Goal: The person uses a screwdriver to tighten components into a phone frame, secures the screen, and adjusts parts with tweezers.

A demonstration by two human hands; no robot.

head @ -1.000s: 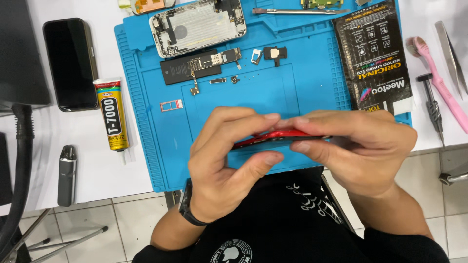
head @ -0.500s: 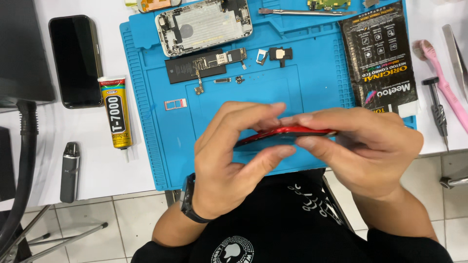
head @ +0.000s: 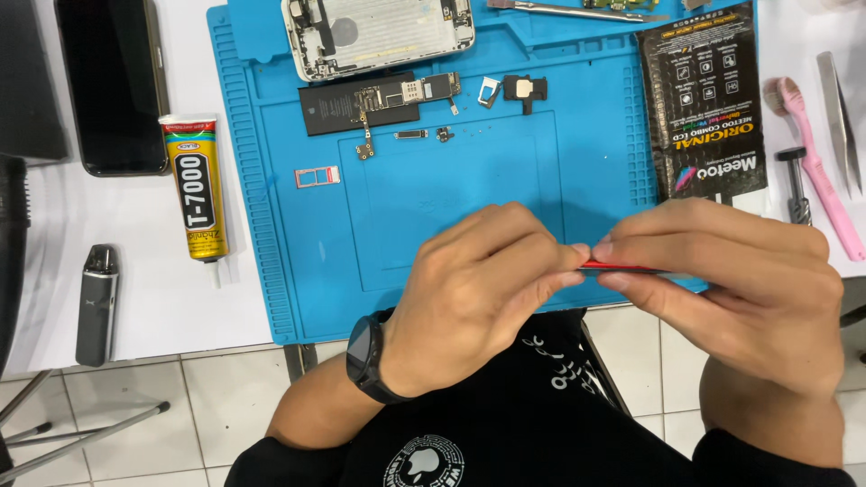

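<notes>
Thin red part (head: 622,268) held edge-on between both hands, above the near edge of the blue mat (head: 271,271) on the white surface (head: 135,298). Long axis left to right, mostly hidden. Left hand (head: 478,298) fingers (head: 541,271) closed on its left end; right hand (head: 731,289) fingers closed on the right. Both equally near, fingertips almost touching.

On the work mat (head: 271,271) lay an opened phone housing (head: 379,32), a circuit board (head: 383,99) just before it; a glue tube (head: 197,185) lay left of the mat.
</notes>
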